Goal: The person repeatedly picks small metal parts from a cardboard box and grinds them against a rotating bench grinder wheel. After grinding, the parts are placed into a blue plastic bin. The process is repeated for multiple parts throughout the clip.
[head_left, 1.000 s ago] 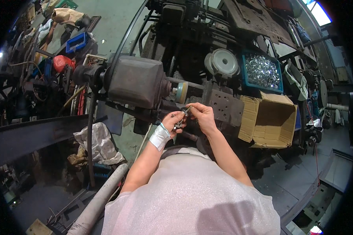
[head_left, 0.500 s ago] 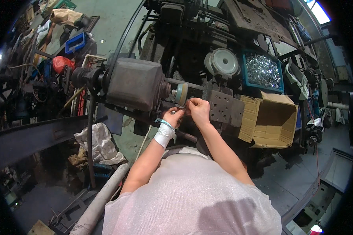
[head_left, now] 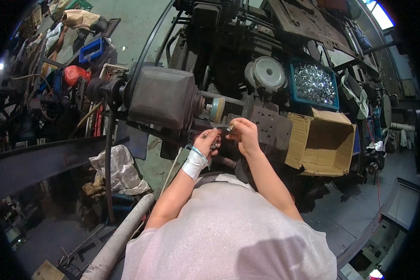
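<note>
Grips: two; the left grip [head_left: 207, 142] is curled around small metal parts [head_left: 214, 147], the right grip [head_left: 246, 135] is pinched together on a metal piece [head_left: 230, 128].
Metal piece: one, at the right grip's fingertips, near the left grip.
Metal parts: in the left grip; I cannot tell how many.
Nearby wheels: two; a banded wheel [head_left: 217, 110] just beyond both grips, a pale wheel [head_left: 269, 73] farther beyond the right grip.
Teal bin [head_left: 315, 104]: one, beyond and right of the right grip, heaped with shiny pieces [head_left: 313, 83], too many to count.
Cardboard box [head_left: 297, 144]: one, open, right of the right grip.
Wrist wrap [head_left: 194, 164]: one, white, just below the left grip.
</note>
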`<state>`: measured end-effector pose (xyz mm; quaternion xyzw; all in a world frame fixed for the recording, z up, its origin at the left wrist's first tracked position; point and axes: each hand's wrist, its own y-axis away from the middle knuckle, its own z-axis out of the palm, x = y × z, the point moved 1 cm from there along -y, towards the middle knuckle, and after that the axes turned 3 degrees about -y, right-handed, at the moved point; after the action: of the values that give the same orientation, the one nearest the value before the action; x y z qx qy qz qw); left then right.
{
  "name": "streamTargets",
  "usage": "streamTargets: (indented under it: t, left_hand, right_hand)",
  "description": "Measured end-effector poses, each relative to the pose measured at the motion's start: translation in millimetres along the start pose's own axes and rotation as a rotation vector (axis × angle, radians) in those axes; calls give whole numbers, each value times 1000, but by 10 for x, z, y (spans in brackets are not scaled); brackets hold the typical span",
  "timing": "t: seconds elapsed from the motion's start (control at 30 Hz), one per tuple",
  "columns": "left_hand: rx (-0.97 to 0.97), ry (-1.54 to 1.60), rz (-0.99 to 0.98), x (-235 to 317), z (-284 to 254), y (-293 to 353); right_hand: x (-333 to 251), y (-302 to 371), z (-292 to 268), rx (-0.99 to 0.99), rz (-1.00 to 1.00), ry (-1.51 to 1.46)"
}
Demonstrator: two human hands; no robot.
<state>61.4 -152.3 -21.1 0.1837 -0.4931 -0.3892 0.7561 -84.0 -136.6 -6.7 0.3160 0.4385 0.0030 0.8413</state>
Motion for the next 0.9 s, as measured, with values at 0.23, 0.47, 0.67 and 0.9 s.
streamTargets:
  t: [0.23,0.47,0.67,0.9]
  left_hand:
    - [12,31,40,-90,41,82]
    - [3,-29,48,-56,68,143]
    - [11,143,-20,-125,-139,2]
    - [-106,-152,72,-26,-47,87]
  right_hand:
    - [73,330,143,-292,-144,386]
    - [115,316,60,-230,-238,653]
    - [6,341,80,-181,-157,419]
    - [120,137,6,-11,-358,528]
